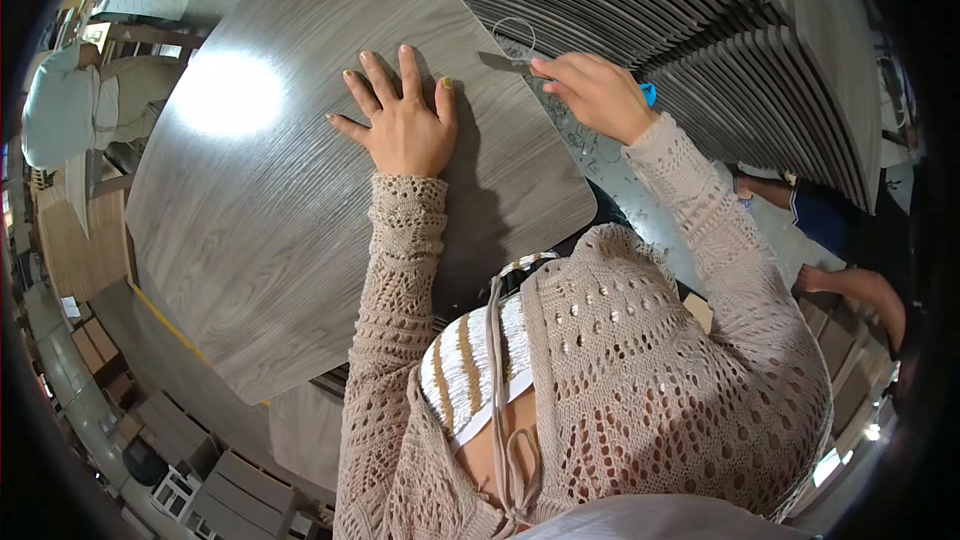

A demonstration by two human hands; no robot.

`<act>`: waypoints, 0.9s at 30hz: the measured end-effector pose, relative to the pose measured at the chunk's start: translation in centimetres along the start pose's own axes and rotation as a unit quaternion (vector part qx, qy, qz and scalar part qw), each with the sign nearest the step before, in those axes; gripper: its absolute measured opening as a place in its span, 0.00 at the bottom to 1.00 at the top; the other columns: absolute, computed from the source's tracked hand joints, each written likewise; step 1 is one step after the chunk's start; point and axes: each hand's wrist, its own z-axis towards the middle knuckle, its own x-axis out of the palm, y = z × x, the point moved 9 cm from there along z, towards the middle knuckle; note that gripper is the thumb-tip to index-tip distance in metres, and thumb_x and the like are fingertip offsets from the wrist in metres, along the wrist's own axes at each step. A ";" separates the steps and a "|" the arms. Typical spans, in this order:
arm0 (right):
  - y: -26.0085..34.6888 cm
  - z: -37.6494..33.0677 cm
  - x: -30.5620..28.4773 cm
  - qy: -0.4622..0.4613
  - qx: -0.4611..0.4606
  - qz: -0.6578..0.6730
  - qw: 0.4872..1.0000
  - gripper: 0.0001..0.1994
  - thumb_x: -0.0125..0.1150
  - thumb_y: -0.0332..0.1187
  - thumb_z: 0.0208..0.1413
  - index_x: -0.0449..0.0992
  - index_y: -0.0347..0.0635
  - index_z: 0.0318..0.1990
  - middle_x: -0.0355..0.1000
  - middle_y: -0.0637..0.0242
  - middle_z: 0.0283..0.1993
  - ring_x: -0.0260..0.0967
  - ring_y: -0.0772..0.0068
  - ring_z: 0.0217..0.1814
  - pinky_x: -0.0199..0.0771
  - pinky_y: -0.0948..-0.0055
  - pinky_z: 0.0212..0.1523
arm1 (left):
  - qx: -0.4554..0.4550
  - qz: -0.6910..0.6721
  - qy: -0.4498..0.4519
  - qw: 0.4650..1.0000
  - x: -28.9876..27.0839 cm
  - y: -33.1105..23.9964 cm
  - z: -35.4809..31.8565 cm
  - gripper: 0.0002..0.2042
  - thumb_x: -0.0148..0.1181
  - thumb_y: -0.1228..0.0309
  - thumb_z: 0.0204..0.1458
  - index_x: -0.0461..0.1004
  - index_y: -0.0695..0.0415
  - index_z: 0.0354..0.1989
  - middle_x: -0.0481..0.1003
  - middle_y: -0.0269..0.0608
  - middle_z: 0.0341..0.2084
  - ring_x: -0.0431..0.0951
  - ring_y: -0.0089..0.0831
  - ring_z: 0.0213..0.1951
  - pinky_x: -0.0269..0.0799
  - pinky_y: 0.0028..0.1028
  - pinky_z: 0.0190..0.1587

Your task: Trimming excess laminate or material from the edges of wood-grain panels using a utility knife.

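Note:
A wood-grain grey panel (300, 240) with rounded corners lies flat in front of me. My left hand (408, 135) rests palm down on it, fingers spread and holding nothing. Past the panel's right edge, my right hand (597, 92) is closed around a knife (503, 63) with a flat grey blade. Its blade points left, over or against the panel's edge; whether it touches cannot be made out. A bit of blue (648, 94) shows behind that fist. Beside the blade, a thin pale strip (516, 24) curls in a loop.
Tall stacks of grey panels (790, 90) stand close on the right. Scraps litter the floor (625, 195) below the panel's edge. A person in a light shirt (60, 105) is at the far left, and another person's arm (860, 290) shows at right. Boxes (95, 345) stand at lower left.

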 end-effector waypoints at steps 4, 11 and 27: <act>-0.1 1.9 0.4 0.003 -0.006 -0.022 1.000 0.15 0.60 0.30 0.50 0.74 0.49 0.47 0.74 0.72 0.36 0.72 0.68 0.36 0.74 0.71 0.35 | 0.004 -0.004 -0.006 1.000 -0.3 -0.3 -0.5 0.29 0.39 0.46 0.56 0.56 0.45 0.64 0.45 0.55 0.66 0.41 0.59 0.67 0.28 0.70 0.57; -0.9 5.8 0.6 -0.022 -0.024 -0.038 0.999 0.12 0.57 0.39 0.54 0.76 0.51 0.46 0.73 0.70 0.34 0.72 0.65 0.36 0.73 0.68 0.34 | 0.009 -0.004 -0.023 1.000 -1.4 -0.6 -0.8 0.29 0.40 0.46 0.55 0.57 0.45 0.64 0.47 0.54 0.66 0.43 0.57 0.67 0.29 0.69 0.58; -3.6 20.2 1.4 -0.024 0.002 -0.045 0.999 0.14 0.50 0.47 0.58 0.77 0.55 0.44 0.75 0.67 0.43 0.72 0.58 0.44 0.73 0.61 0.42 | -0.026 -0.013 0.015 0.999 -4.9 -1.1 -2.8 0.29 0.44 0.46 0.54 0.56 0.40 0.65 0.46 0.48 0.67 0.42 0.51 0.68 0.29 0.66 0.60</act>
